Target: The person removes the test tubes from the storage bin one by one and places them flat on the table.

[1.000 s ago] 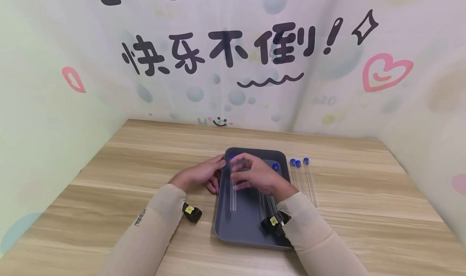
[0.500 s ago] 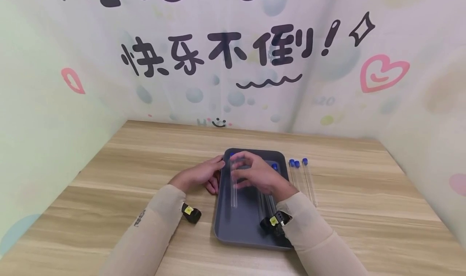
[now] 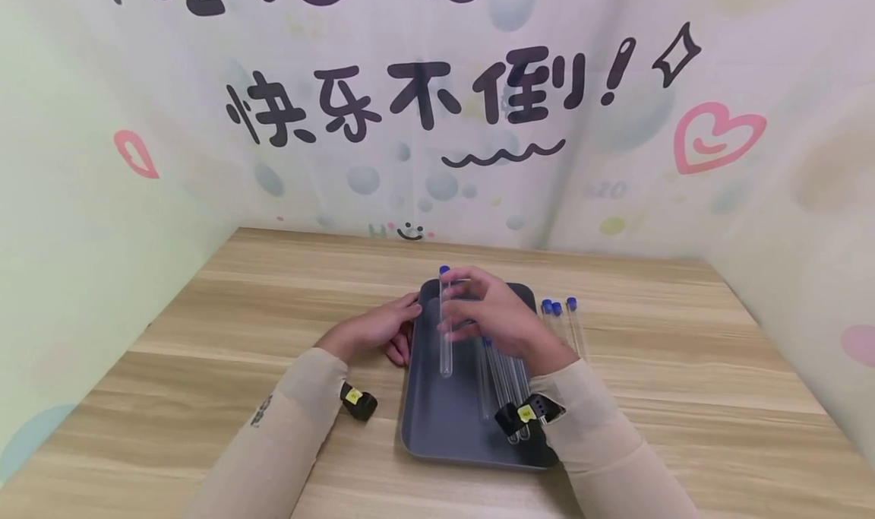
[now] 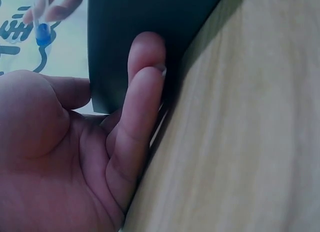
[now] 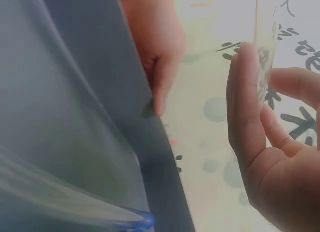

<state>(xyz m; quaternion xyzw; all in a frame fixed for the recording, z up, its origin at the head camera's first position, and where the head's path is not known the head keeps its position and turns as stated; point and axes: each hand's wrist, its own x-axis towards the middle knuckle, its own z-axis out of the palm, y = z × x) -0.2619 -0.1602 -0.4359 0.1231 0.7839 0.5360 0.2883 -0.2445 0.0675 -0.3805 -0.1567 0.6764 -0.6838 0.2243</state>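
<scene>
My right hand (image 3: 497, 312) holds a clear test tube (image 3: 446, 356) with a blue cap between thumb and fingers. The tube stands nearly upright above the dark grey tray (image 3: 437, 444), cap end up. In the right wrist view the tube (image 5: 264, 56) runs between the thumb and fingers; its cap is out of that view. At the tray's left side, my left hand (image 3: 372, 327) grips the wall, thumb over the rim and fingers against the outside. The left wrist view has those fingers (image 4: 135, 106) low along the outer wall, near the tabletop.
Several capped test tubes (image 3: 502, 375) lie in the tray's right half, partly hidden by my right hand and wrist camera (image 3: 517, 417). More blue-capped tubes (image 3: 576, 333) lie on the wooden table (image 3: 273, 276) right of the tray. A printed cloth (image 3: 410, 192) hangs behind.
My right hand has risen and shifted slightly right, lifting the test tube from low over the tray. The left hand stays at the tray's edge.
</scene>
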